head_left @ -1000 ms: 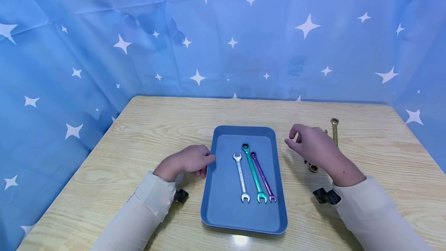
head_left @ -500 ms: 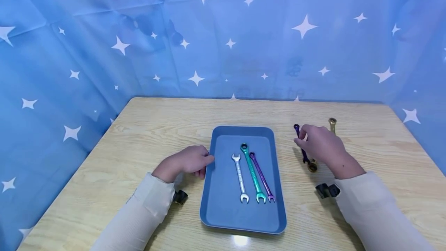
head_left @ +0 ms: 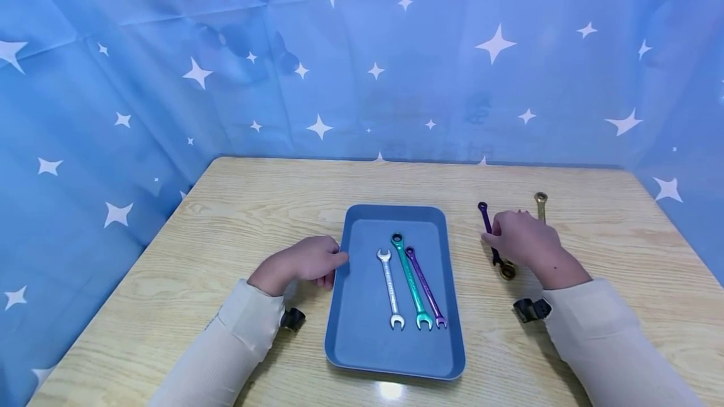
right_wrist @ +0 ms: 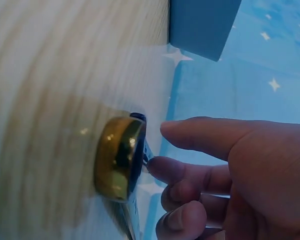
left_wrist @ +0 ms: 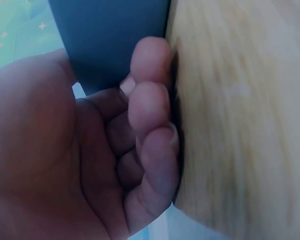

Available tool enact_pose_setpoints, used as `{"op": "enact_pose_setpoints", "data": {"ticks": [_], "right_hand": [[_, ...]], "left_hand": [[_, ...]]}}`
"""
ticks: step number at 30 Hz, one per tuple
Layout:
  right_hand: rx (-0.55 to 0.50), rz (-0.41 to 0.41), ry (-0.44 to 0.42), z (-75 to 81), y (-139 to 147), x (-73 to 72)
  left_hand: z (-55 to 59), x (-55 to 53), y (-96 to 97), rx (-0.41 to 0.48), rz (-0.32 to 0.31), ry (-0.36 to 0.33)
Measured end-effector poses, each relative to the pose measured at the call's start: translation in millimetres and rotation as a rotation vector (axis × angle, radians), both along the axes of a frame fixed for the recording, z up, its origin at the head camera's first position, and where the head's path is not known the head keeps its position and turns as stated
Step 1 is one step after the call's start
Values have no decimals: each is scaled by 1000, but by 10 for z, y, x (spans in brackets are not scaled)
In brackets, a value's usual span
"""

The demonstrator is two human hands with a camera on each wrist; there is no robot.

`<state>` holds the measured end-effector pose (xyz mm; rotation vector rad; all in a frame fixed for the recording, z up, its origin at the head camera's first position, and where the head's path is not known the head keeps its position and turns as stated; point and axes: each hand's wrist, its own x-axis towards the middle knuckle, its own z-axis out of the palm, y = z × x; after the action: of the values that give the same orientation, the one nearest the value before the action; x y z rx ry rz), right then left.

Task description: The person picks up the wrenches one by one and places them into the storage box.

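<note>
My left hand [head_left: 311, 260] pinches the left rim of a blue tray [head_left: 396, 357]: thumb over the edge, other fingers curled against the outside. Inside the tray lie a silver wrench [head_left: 391, 289], a green wrench [head_left: 411, 281] and a purple wrench [head_left: 427, 287]. My right hand [head_left: 523, 238] is over wrenches right of the tray, its index fingertip at a dark purple wrench [head_left: 484, 216]. In the right wrist view the thumb stands apart from the index finger. A gold ring end [right_wrist: 119, 159] is beside the fingers. Farther back shows a gold wrench [head_left: 540, 205], partly hidden by the hand.
The light wood table [head_left: 271, 193] carries everything. A blue cloth with white stars [head_left: 362, 68] hangs behind it and at the sides. Whether the two gold ring ends belong to one wrench is hidden under my right hand.
My right hand has moved right and slightly down onto the loose wrenches, so the dark purple wrench now shows beside its fingers. The left hand and tray stay in place.
</note>
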<state>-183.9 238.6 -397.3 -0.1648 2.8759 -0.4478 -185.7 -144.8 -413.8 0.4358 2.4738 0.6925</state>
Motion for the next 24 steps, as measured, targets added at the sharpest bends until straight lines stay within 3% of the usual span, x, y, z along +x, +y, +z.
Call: {"op": "enact_pose_setpoints", "data": {"ticks": [24], "right_hand": [[-24,56,-99,-51,14,1]], "left_hand": [[-4,0,9,-6,8,2]]}}
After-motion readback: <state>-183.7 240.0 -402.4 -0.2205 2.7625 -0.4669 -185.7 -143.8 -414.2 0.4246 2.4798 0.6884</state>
